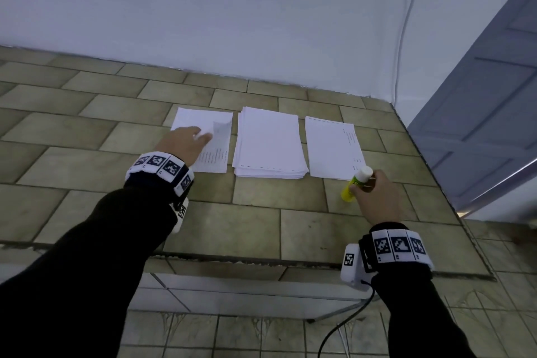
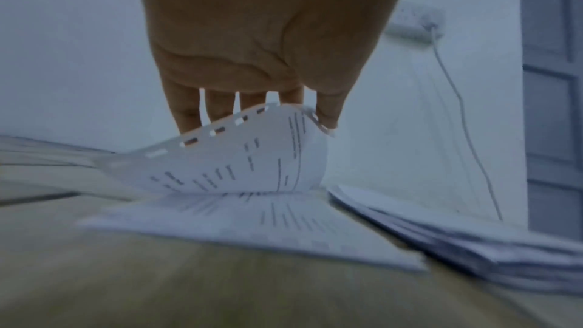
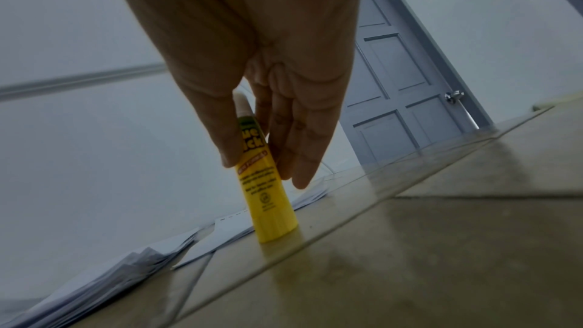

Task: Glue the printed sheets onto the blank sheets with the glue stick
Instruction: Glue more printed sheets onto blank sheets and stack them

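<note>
Now the left hand (image 2: pixel 265 34) pinches the top printed sheet (image 2: pixel 240 158) and curls it up, while the right hand (image 3: pixel 252 71) grips the yellow glue stick (image 3: pixel 268 198) standing on the tiled counter (image 1: pixel 261 224).

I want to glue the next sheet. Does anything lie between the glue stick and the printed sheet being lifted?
Yes: the thick middle stack lies between the glue stick in the right hand and the printed sheet pinched by the left hand.

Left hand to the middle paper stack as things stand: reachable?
Probably yes, but not freely. The middle stack lies right beside the left hand with bare counter between them and nothing on top. The hand is occupied, though: it pinches the curled top sheet of the left pile, so it would have to let go first.
</note>
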The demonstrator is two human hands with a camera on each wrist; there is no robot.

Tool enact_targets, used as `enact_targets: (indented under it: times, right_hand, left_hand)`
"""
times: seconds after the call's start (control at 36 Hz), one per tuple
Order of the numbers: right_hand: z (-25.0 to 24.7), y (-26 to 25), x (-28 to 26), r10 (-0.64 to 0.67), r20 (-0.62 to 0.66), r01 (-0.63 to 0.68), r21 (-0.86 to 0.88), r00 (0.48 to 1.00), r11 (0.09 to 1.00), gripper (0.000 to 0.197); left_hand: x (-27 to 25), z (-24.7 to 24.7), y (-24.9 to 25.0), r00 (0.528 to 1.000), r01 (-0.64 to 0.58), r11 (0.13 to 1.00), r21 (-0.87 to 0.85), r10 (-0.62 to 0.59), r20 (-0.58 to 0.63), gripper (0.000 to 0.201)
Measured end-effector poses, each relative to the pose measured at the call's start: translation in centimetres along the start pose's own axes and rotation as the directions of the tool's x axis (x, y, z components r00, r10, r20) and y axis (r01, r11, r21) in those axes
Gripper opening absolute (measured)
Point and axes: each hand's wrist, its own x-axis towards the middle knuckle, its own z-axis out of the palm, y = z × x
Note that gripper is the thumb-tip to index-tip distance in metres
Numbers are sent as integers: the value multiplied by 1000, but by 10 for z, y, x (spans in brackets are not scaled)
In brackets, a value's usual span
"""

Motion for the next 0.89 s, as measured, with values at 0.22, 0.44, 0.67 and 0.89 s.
enact_targets:
  times: [0.22,0.44,0.67,0.89]
  right_hand:
    - [2,3,2,7,8,-7,5,1000,1000,34]
    - [3,4,2,-11,-7,11,1,1000,1000,37]
    - [-1,3,2,1,46,-1,9,999,1000,38]
    - [-4,9,1,-25,122,23,22,992,999,41]
  left_hand:
    - [-26,-48,21,949,-87,967,-240,7,-316,34]
    - [-72,-39,46,876,-475,817,-326,402,-268,42]
    - [-111,15,45,703,-641,747,-177,664,256,73]
    - [-125,43,22,626,-700,714,18,602,496,49]
